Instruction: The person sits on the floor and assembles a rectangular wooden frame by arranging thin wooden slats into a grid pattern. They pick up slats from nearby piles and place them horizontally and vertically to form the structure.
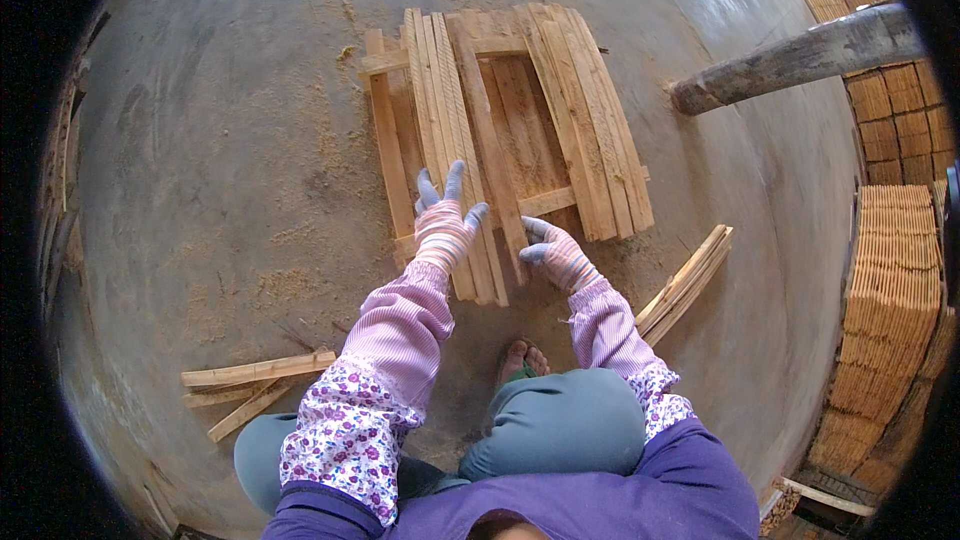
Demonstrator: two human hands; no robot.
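My left hand [447, 225], in a striped glove with grey fingertips, has its fingers spread over a row of long wooden slats [440, 110] lying side by side. Just right of that row runs a single loose wooden slat [487, 140], slightly slanted. At its near end my right hand [560, 254], gloved alike, pinches its right edge between thumb and fingers. Beneath lies a low stack of boards on crosspieces [547, 202]. A second row of slats [590, 130] covers its right side, and a gap between the rows shows lower boards.
Loose wood strips [250, 385] lie on the floor at left, and a small bundle of strips [688, 280] at right. A thick post [790, 58] stands at the upper right. Tall stacks of slats [885, 310] line the right side. Sawdust [330, 140] covers parts of the concrete floor.
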